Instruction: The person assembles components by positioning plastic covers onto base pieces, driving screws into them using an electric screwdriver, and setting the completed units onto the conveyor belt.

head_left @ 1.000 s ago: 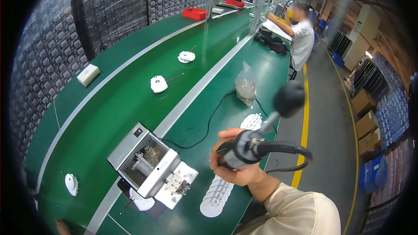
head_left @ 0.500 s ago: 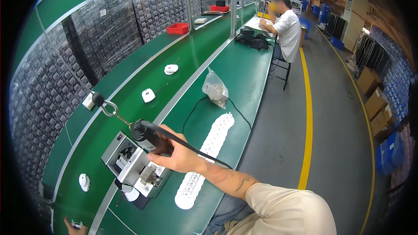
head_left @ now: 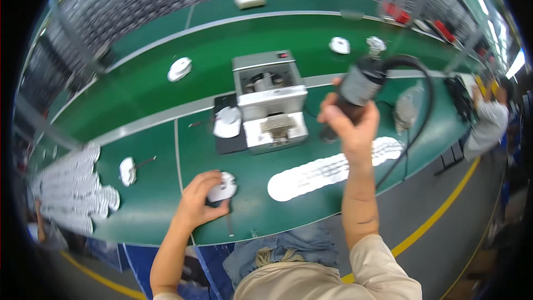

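Note:
My left hand [head_left: 199, 201] grips a round white plastic part [head_left: 223, 188] at the bench's near side; a short dark lead sticks out below it. My right hand [head_left: 350, 119] is wrapped round a black electric screwdriver [head_left: 360, 84], raised over the bench with its cable looping off to the right. The driver's tip is blurred. Between and beyond my hands stands a small grey open-topped machine [head_left: 270, 103]. Left of it, another white part [head_left: 227, 122] lies on a black pad [head_left: 230, 143]. A row of overlapping white discs [head_left: 311, 176] runs under my right forearm.
Several stacked rows of white discs [head_left: 72, 189] fill the bench's left end, with a single white part [head_left: 127, 171] nearer me. More white parts [head_left: 180, 69] sit on the green conveyor [head_left: 211, 50]. A clear plastic bag [head_left: 408, 108] lies at right. A person [head_left: 491, 116] sits farther right.
My view has swung left. My left hand, with a white part, has come from the far lower-left edge onto the bench before me. The screwdriver has moved right, away from the grey machine.

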`<act>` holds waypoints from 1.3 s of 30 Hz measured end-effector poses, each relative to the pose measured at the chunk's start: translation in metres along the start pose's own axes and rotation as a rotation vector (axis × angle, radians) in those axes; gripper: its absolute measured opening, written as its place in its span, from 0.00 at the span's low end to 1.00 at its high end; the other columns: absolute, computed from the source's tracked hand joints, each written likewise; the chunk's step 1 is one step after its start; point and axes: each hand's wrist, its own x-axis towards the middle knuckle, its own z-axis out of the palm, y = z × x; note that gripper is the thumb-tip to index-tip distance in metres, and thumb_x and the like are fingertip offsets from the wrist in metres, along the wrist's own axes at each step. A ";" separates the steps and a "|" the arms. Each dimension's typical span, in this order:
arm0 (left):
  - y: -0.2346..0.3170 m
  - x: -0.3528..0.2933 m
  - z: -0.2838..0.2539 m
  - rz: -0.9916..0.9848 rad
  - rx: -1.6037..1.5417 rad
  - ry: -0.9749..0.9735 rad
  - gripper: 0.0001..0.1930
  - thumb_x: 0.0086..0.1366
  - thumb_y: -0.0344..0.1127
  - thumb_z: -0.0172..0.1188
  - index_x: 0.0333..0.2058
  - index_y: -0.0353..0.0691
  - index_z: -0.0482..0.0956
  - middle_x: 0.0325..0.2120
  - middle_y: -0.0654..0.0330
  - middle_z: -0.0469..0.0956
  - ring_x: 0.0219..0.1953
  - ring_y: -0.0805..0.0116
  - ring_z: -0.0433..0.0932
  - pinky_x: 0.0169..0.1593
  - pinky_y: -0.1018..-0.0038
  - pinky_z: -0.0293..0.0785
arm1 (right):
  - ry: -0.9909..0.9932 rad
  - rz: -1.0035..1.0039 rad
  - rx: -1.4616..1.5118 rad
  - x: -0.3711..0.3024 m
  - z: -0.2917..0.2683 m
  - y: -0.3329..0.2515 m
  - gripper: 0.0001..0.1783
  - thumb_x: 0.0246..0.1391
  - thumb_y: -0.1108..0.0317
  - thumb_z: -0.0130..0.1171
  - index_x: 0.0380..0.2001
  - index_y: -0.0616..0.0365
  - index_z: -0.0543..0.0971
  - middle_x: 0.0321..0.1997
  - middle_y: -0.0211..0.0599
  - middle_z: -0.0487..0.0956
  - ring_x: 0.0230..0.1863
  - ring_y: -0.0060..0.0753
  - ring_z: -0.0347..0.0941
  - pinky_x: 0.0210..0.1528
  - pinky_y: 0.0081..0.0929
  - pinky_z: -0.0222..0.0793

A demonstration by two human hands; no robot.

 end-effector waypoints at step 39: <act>0.045 0.041 0.077 0.208 -0.144 -0.168 0.11 0.42 0.30 0.66 0.27 0.43 0.74 0.37 0.60 0.68 0.46 0.56 0.74 0.40 0.64 0.75 | -0.211 -0.040 0.204 0.030 0.053 -0.002 0.26 0.43 0.69 0.50 0.49 0.63 0.63 0.19 0.32 0.63 0.14 0.22 0.60 0.19 0.25 0.61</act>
